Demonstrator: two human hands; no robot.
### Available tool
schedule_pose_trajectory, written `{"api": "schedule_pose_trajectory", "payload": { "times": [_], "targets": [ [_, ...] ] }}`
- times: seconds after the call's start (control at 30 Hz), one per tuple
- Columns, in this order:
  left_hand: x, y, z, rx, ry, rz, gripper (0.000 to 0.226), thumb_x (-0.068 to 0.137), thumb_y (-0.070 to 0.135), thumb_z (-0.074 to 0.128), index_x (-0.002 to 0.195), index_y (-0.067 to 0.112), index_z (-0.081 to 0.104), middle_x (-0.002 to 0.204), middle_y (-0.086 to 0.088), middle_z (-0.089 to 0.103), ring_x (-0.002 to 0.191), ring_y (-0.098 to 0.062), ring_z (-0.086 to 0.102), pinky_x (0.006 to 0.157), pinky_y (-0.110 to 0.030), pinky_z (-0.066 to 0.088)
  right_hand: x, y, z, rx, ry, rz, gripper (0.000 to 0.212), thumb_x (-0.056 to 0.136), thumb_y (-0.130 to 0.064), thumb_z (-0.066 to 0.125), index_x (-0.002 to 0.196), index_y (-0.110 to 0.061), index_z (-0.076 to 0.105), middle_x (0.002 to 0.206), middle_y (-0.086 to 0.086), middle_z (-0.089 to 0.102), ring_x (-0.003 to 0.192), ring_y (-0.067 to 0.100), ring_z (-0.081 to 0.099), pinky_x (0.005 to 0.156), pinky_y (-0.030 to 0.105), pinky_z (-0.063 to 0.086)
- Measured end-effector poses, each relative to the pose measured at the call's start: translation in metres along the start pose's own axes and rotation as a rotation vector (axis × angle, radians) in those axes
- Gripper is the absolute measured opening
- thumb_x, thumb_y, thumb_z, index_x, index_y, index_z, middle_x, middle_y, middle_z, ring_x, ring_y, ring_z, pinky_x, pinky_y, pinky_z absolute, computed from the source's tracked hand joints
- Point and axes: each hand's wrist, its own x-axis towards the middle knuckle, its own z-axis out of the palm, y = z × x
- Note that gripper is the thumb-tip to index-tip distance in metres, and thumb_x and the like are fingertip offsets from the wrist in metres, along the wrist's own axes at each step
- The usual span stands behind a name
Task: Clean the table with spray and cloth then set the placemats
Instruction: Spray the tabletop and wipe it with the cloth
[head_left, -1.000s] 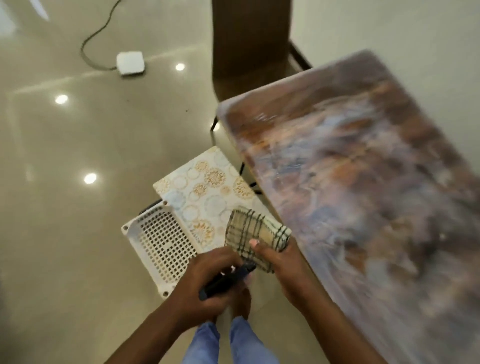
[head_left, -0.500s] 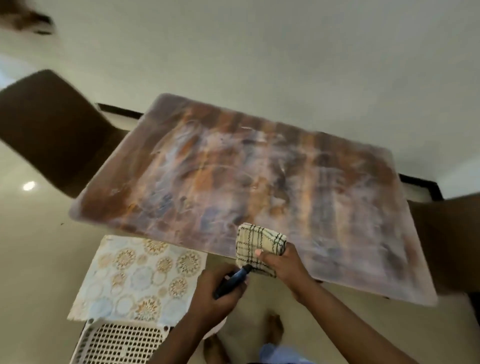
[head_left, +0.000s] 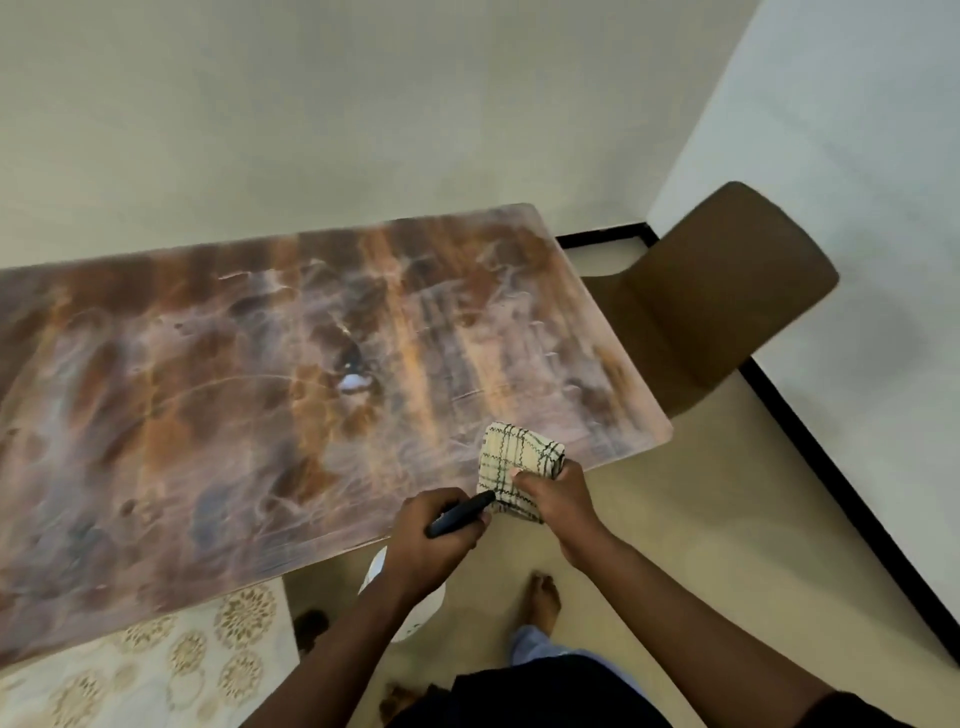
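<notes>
Plain pale walls back the marbled brown table (head_left: 291, 374), which now fills our view more squarely than half a second ago, its right end and a brown chair (head_left: 727, 296) newly in sight, while the chair at the left has gone. Our hands have barely shifted relative to each other. Our left hand (head_left: 434, 540) curls round a dark sprayer head (head_left: 460, 514) of a white bottle (head_left: 415, 613) mostly hidden below the wrist. Just right of it, our right hand (head_left: 558, 493) pinches a folded checked cloth (head_left: 519, 457), thumb on top, above the table's near edge. Patterned placemats (head_left: 156, 670) lie low at the near left, partly under the table's edge. Our bare foot (head_left: 540, 597) stands on the tiled floor (head_left: 675, 519).
</notes>
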Motion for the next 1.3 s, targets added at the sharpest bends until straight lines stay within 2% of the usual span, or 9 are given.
{"api": "schedule_pose_trajectory", "payload": {
  "times": [0.1, 0.2, 0.37, 0.43, 0.57, 0.73, 0.87, 1.13, 1.3],
  "targets": [
    [0.033, 0.011, 0.033, 0.08, -0.08, -0.037, 0.031, 0.078, 0.049, 0.07, 0.073, 0.019, 0.071, 0.064, -0.005, 0.067, 0.06, -0.029, 0.064, 0.053, -0.057, 0.054, 0.031, 0.004, -0.043, 0.008, 0.085, 0.028, 0.022, 0.091, -0.01, 0.074, 0.113, -0.01, 0.075, 0.099, 0.004, 0.08, 0.089, 0.021, 0.077, 0.074, 0.037, 0.065],
    [0.065, 0.029, 0.071, 0.086, -0.117, -0.113, 0.031, 0.075, 0.05, 0.071, 0.076, 0.019, 0.074, 0.066, -0.006, 0.071, 0.059, -0.03, 0.069, 0.052, -0.053, 0.058, 0.064, 0.012, -0.087, 0.021, 0.134, 0.064, 0.03, 0.089, -0.013, 0.075, 0.118, -0.01, 0.073, 0.103, 0.004, 0.079, 0.092, 0.022, 0.078, 0.082, 0.047, 0.064],
    [0.104, 0.042, 0.112, 0.031, -0.078, -0.265, 0.008, 0.091, 0.023, 0.077, 0.091, 0.016, 0.078, 0.071, -0.008, 0.077, 0.068, -0.031, 0.074, 0.051, -0.04, 0.062, 0.096, 0.017, -0.134, -0.003, 0.214, 0.08, 0.04, 0.08, -0.023, 0.075, 0.118, -0.012, 0.073, 0.104, 0.003, 0.079, 0.09, 0.022, 0.077, 0.083, 0.048, 0.064],
    [0.12, 0.047, 0.13, 0.012, -0.059, -0.324, 0.011, 0.093, 0.02, 0.075, 0.101, 0.013, 0.078, 0.072, -0.008, 0.078, 0.071, -0.028, 0.076, 0.052, -0.035, 0.061, 0.112, 0.022, -0.157, -0.033, 0.237, 0.091, 0.043, 0.077, -0.028, 0.075, 0.117, -0.011, 0.074, 0.103, 0.003, 0.079, 0.09, 0.023, 0.077, 0.084, 0.049, 0.064],
    [0.146, 0.047, 0.152, 0.019, -0.048, -0.412, 0.022, 0.094, 0.024, 0.073, 0.113, 0.016, 0.078, 0.072, -0.006, 0.078, 0.073, -0.022, 0.077, 0.054, -0.03, 0.057, 0.133, 0.019, -0.186, -0.148, 0.314, 0.073, 0.04, 0.085, -0.027, 0.074, 0.119, -0.006, 0.072, 0.109, 0.009, 0.077, 0.097, 0.028, 0.074, 0.088, 0.046, 0.062],
    [0.167, 0.05, 0.165, 0.084, -0.033, -0.46, 0.021, 0.093, 0.028, 0.075, 0.104, 0.01, 0.078, 0.068, -0.005, 0.077, 0.069, -0.022, 0.078, 0.054, -0.031, 0.056, 0.15, 0.012, -0.21, -0.248, 0.414, 0.032, 0.032, 0.093, -0.023, 0.071, 0.117, -0.001, 0.072, 0.111, 0.015, 0.076, 0.1, 0.034, 0.072, 0.082, 0.036, 0.059],
    [0.178, 0.054, 0.177, 0.145, -0.097, -0.442, 0.019, 0.092, 0.029, 0.075, 0.09, 0.011, 0.079, 0.067, -0.007, 0.077, 0.068, -0.023, 0.078, 0.053, -0.032, 0.057, 0.157, 0.012, -0.22, -0.282, 0.379, 0.03, 0.033, 0.093, -0.026, 0.071, 0.117, -0.004, 0.073, 0.11, 0.013, 0.077, 0.099, 0.032, 0.073, 0.082, 0.037, 0.06],
    [0.189, 0.059, 0.188, 0.167, -0.122, -0.478, 0.015, 0.087, 0.022, 0.078, 0.082, 0.008, 0.077, 0.063, -0.01, 0.074, 0.06, -0.027, 0.077, 0.053, -0.032, 0.054, 0.16, 0.008, -0.224, -0.364, 0.394, 0.033, 0.039, 0.09, -0.038, 0.068, 0.113, -0.007, 0.074, 0.109, 0.01, 0.077, 0.098, 0.033, 0.073, 0.08, 0.042, 0.061],
    [0.193, 0.05, 0.188, 0.157, -0.087, -0.491, 0.021, 0.088, 0.025, 0.078, 0.1, 0.008, 0.076, 0.07, -0.011, 0.077, 0.058, -0.027, 0.077, 0.051, -0.031, 0.052, 0.166, 0.008, -0.233, -0.372, 0.448, 0.008, 0.036, 0.096, -0.027, 0.069, 0.125, -0.005, 0.07, 0.119, 0.013, 0.075, 0.106, 0.033, 0.071, 0.082, 0.034, 0.057]
  ]
}}
